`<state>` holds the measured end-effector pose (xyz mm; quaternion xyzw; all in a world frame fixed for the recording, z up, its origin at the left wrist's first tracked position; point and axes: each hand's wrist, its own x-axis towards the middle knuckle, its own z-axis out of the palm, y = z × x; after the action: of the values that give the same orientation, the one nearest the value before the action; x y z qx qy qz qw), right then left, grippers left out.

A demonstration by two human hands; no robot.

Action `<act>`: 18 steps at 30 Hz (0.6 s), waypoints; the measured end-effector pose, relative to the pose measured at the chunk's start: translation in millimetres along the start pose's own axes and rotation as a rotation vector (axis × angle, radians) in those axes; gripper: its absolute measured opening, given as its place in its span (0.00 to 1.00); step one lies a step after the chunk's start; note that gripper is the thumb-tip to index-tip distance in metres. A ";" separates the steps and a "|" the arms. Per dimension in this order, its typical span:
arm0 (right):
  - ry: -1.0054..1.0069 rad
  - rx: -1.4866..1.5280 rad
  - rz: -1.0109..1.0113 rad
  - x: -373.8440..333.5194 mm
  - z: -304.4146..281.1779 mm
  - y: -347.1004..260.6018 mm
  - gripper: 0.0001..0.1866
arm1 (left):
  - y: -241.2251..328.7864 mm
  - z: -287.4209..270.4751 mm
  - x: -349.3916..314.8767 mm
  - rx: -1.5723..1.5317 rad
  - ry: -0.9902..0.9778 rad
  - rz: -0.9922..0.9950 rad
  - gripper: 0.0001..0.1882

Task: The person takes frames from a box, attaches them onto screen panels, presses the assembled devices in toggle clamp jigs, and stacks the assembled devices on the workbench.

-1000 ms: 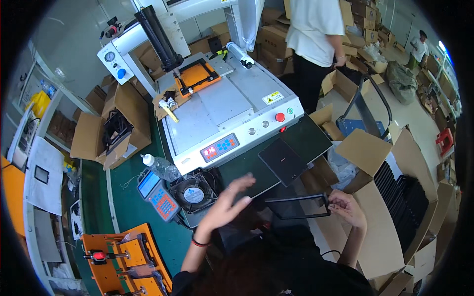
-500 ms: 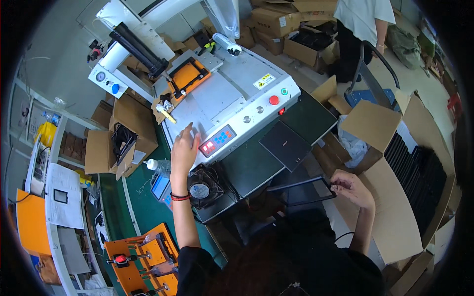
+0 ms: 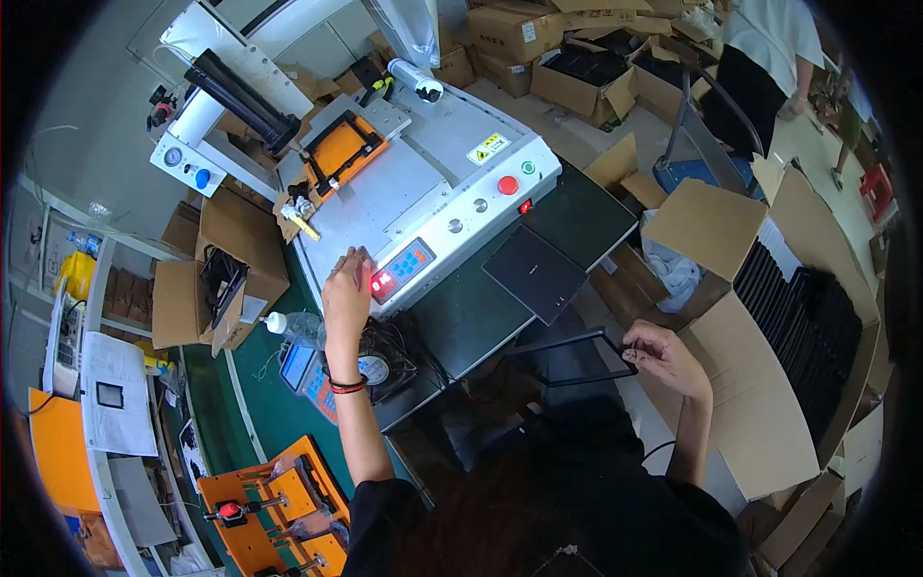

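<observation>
My left hand (image 3: 346, 293) rests flat on the front left corner of the white benchtop machine (image 3: 433, 183), just left of its red lit display and blue keypad (image 3: 402, 267). A red-and-black band circles that wrist. My right hand (image 3: 663, 354) holds a thin black rectangular frame (image 3: 575, 358) by its right edge, low over my lap. A dark flat panel (image 3: 535, 272) lies on the black mat (image 3: 577, 216) in front of the machine. An orange fixture (image 3: 348, 154) sits on the machine bed.
An open cardboard box (image 3: 803, 327) of stacked black panels stands at my right. Another box (image 3: 216, 279) sits left of the machine, with a plastic bottle (image 3: 293, 327) and a small fan (image 3: 377, 361) nearby. Orange jigs (image 3: 279, 500) lie lower left. A person (image 3: 764, 58) stands far right.
My left hand has reached up from near my lap to the machine's front left corner. My right hand still holds the black frame, shifted slightly right.
</observation>
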<state>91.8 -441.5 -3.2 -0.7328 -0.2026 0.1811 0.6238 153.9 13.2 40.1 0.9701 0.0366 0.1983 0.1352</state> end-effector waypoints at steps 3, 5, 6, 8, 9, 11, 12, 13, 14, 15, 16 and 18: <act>0.014 0.023 -0.015 -0.9 0.4 7.1 0.06 | 0.4 0.5 -0.4 0.013 0.011 0.007 0.15; 0.023 0.081 -0.017 -2.3 0.7 10.9 0.05 | 0.0 1.7 -0.9 0.013 0.025 0.011 0.15; 0.019 0.082 -0.018 -2.5 0.7 10.0 0.05 | -0.6 1.9 -1.3 0.011 0.038 0.017 0.15; 0.009 0.078 0.028 -3.1 0.6 8.9 0.05 | -3.1 3.9 -2.0 0.017 0.047 0.024 0.15; 0.006 0.077 0.027 -2.6 0.9 8.5 0.05 | -4.2 3.8 -2.5 0.022 0.056 0.032 0.15; 0.024 0.029 0.023 -3.4 0.2 8.2 0.05 | 9.6 -7.9 1.2 -0.025 -0.050 -0.091 0.18; 0.023 0.029 0.024 -4.6 -0.3 9.3 0.05 | 13.9 -12.3 1.6 -0.070 -0.154 -0.215 0.21; 0.025 0.027 0.016 -4.2 -1.2 10.8 0.05 | 9.9 -15.1 1.1 -0.066 -0.148 -0.219 0.21; 0.027 0.025 0.008 -3.8 -2.2 12.0 0.05 | 3.1 -18.0 0.0 -0.685 -0.084 -0.307 0.24; 0.022 0.026 0.003 -4.1 -3.3 12.6 0.05 | -1.4 -21.0 -1.9 -1.305 -0.009 -0.375 0.28; 0.026 0.030 0.017 -4.2 -5.2 16.5 0.05 | 9.4 -32.1 -2.6 -1.672 -0.126 -0.342 0.33; 0.015 0.032 0.032 -4.8 -5.1 16.1 0.05 | 10.4 -42.4 -8.1 -2.000 -0.243 -0.260 0.31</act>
<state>91.5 -450.6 -18.2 -0.7272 -0.1832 0.1886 0.6341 129.9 12.7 77.4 0.4142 -0.0550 0.0218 0.9083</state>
